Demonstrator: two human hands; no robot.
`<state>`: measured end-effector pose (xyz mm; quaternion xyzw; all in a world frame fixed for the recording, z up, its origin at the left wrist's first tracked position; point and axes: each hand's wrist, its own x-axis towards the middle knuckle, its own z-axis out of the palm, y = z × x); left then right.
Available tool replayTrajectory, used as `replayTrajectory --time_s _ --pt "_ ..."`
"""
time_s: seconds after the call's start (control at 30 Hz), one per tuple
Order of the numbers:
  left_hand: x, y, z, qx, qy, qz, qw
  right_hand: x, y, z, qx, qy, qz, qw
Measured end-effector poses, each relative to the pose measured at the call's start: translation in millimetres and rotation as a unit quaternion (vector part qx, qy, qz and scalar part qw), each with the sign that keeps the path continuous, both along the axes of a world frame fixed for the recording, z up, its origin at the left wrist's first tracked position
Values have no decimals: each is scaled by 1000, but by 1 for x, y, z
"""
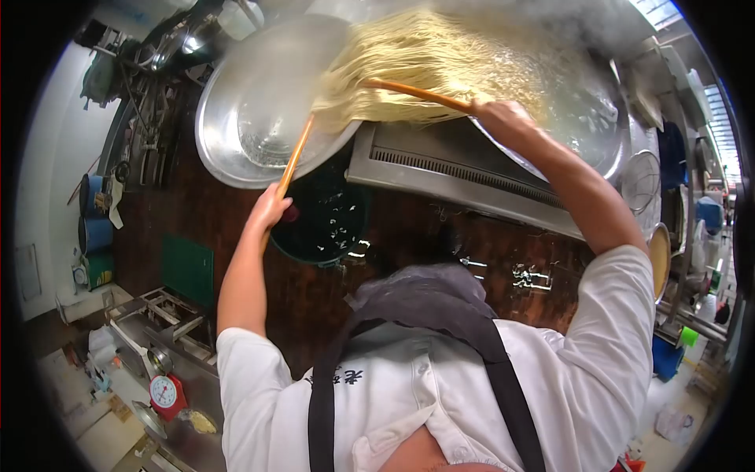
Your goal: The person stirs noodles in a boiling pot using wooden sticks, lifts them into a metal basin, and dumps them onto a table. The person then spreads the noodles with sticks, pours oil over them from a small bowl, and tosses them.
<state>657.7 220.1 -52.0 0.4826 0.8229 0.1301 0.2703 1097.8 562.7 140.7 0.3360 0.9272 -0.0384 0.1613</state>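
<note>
A large mass of yellow noodles [425, 55] stretches from the steaming pot [582, 134] at the right to the wide metal bowl [220, 130] at the left. My left hand [271, 206] is closed around a wooden stick [296, 157], whose far end meets the noodles over the bowl. Closed on a second wooden stick [421, 94], my right hand [507, 122] is above the pot's near rim, and that stick lies across the noodles. Steam blurs the far side of the pot and part of the bowl.
Between bowl and pot runs a metal stove edge [464, 169] with a slotted grille. A dark green bin [326, 216] stands below the bowl. At the lower left are a red scale [165, 393] and a green board [187, 269]. A wire strainer [641, 181] is at the right.
</note>
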Motion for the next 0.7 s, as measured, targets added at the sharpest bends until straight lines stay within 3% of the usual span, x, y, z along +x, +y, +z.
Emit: replayTrajectory --time_s 0.03,0.07,0.1,0.13,0.17,0.2,0.27,0.33,0.37,0.4,0.43,0.5,0.57,0.63,0.7 --pt "-13 -14 13 -56 21 -6 998 33 18 1 29 18 -3 999" --pt "-30 -35 27 -38 27 -31 998 60 21 23 34 35 -58 997" --pt "-45 -46 55 -123 -39 3 992 93 25 45 76 33 -32 996" --pt "-41 -59 105 -102 -67 5 993 127 25 70 90 26 -48 994" --pt "-29 -58 168 -204 -30 42 978 149 22 100 30 -22 -146 989" --pt "-32 -71 201 -233 15 18 972 197 30 107 9 -12 -145 989" --pt "0 -84 270 -221 89 4 971 287 32 121 -19 70 -134 988" --pt "62 -61 308 -175 83 36 980 344 30 137 -30 84 -222 971" --pt "93 -46 315 -150 55 49 986 368 39 143 -21 79 -263 961" --pt "112 -41 290 -25 37 -6 999 392 49 146 -14 72 -302 951" --pt "165 -4 289 -9 -82 48 995 415 58 144 -6 65 -340 938" --pt "229 46 264 -52 -224 19 973 464 101 132 0 40 -328 944" --pt "293 92 258 -193 -399 111 889 484 136 120 36 12 -286 958" --pt "341 132 251 -245 -459 108 847 490 176 97 24 3 -276 961" --pt "366 161 213 -223 -489 95 838 481 208 59 -18 7 -286 958"
